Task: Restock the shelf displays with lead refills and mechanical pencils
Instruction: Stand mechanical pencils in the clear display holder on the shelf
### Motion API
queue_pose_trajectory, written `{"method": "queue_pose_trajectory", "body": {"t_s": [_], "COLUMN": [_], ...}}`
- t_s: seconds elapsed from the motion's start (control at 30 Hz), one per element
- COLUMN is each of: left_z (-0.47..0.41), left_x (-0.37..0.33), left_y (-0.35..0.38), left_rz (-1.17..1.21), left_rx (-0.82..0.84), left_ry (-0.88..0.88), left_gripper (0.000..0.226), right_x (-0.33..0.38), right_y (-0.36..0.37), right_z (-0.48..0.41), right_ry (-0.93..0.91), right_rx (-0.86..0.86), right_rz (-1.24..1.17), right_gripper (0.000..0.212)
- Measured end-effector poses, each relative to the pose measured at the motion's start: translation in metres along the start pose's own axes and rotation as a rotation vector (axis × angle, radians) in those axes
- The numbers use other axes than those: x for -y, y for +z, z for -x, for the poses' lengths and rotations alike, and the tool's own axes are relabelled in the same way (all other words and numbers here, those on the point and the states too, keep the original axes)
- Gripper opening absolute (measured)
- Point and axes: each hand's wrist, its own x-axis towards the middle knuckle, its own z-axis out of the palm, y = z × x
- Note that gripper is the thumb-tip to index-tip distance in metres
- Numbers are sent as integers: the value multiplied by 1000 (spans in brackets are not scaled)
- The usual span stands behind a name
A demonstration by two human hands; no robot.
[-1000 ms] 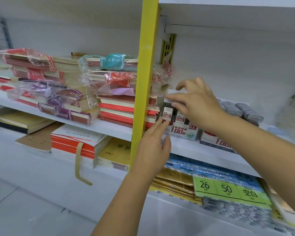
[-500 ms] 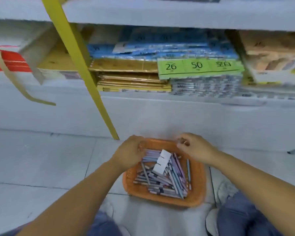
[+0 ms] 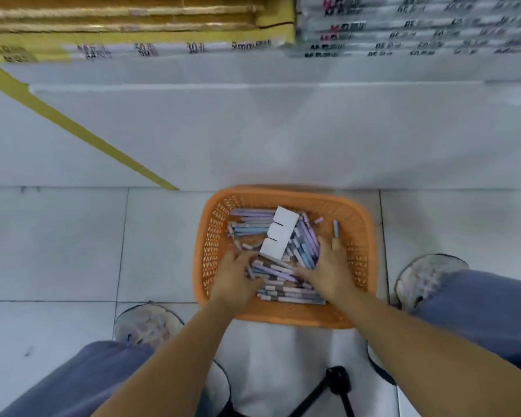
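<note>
An orange plastic basket stands on the floor between my feet, below the bottom shelf. It holds a loose heap of pastel mechanical pencils and a white notched card insert lying on top. Both hands are down in the basket. My left hand is at the left of the heap, its fingers curled into a few pencils. My right hand lies on the right side of the heap with fingers stretched forward over the pencils and the thumb spread toward the left hand.
The white shelf base rises just behind the basket, with a yellow upright slanting at left. Yellow packs and grey packs fill the bottom shelf. My shoes flank the basket on grey tiles. A black stand sits below.
My view dropped from the shelf with lead refill boxes down to the floor. Both hands left the shelf, came to the basket rim and now reach into the pencil heap.
</note>
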Motion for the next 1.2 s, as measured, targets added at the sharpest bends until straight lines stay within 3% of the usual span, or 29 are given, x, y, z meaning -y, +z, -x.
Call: {"method": "queue_pose_trajectory", "body": {"t_s": [0.1, 0.17, 0.3, 0.5, 0.63, 0.67, 0.77, 0.83, 0.93, 1.0, 1.07, 1.2], "left_z": [-2, -5, -24, -45, -43, -39, -27, -20, -10, -4, 3, 31], "left_x": [-4, -10, -30, -43, -30, -26, -25, -37, -68, -81, -91, -113], "left_y": [9, 14, 14, 6, -3, -5, -4, 1, -5, -13, -22, -38], "left_rz": [26, 45, 133, 276, 438, 458, 342, 305, 601, 834, 972, 1025], "left_rx": [-44, -114, -221, -193, -367, -434, -529, -354, 189, 391, 464, 498], "left_ry": [31, 38, -52, -148, -214, -222, -145, -28, 14, 31, 66, 177], "left_gripper": [53, 53, 56, 11, 22, 25, 31, 37, 44, 41, 41, 35], "right_x": [-1, -3, -10, -14, -11, -10, -5, 1, 17, 29, 42, 62], "right_y": [5, 5, 3, -6, -14, -17, -28, -37, -56, -72, -87, -111], "right_z": [-5, -6, -8, -9, -8, -7, -2, 3, 11, 18, 28, 53], "right_ry": [-38, -37, -21, -13, -4, -11, -42, -77, -149, -211, -275, -338], "right_rx": [-16, 48, 144, 232, 259, 256, 258, 318, 416, 447, 464, 493], "right_rz": [-19, -31, -158, -313, -371, -390, -485, -569, -657, -657, -598, -537], "right_gripper": [44, 30, 20, 11, 4, 11, 19, 21, 20, 17, 17, 8]}}
